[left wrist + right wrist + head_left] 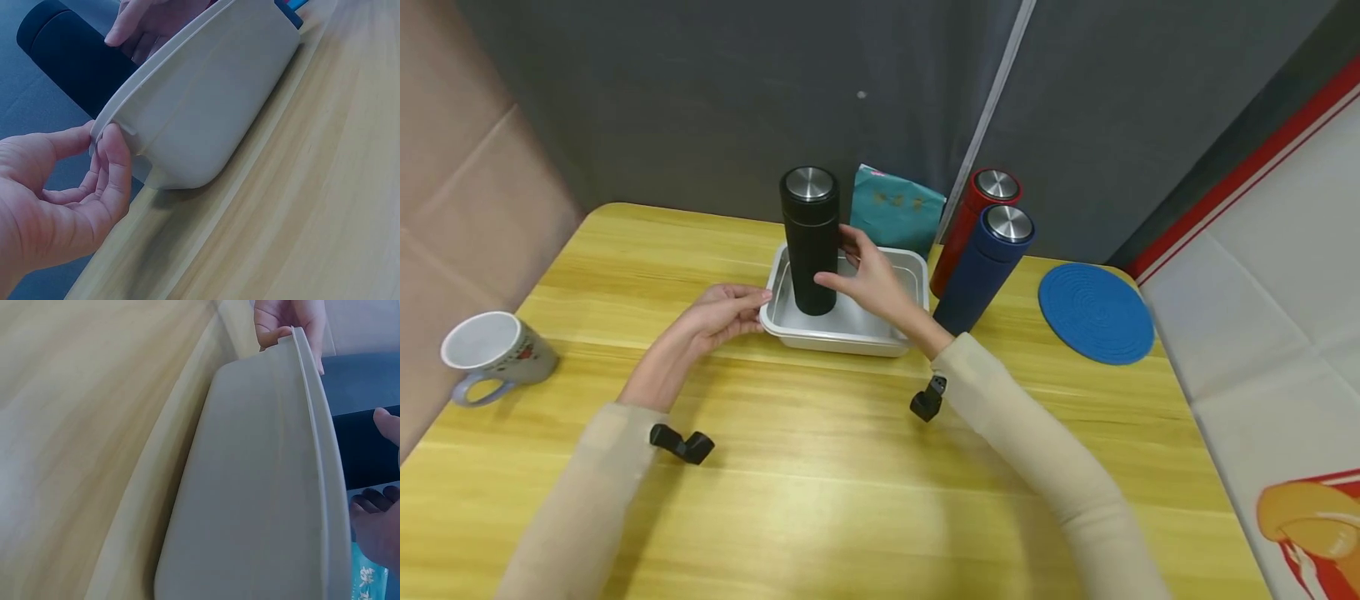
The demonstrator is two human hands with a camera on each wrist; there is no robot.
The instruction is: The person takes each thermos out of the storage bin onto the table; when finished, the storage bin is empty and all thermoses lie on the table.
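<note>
A mug (496,350) stands at the far left of the counter (820,483). The left hand (718,312) pinches the tray's (820,335) left rim, thumb and fingers (112,164) closed on the lip. The white tray sits mid-counter, near the back, and the black flask (810,240) stands upright inside it. The right hand (868,279) is at the flask's side, fingers spread and loosely curved round its lower body; whether they press it firmly I cannot tell. The flask looks like stiff, smooth metal, likely slippery and top-heavy when full, so a full wrap round the middle of the body seems the safest hold, with the tray steadied by its rim. The tray looks light and rigid, and may slide on the wood. Behind it lies a teal packet (897,210); to the right stand a red flask (973,225) and a blue flask (987,267), touching or nearly so, then a blue mat (1096,313).
</note>
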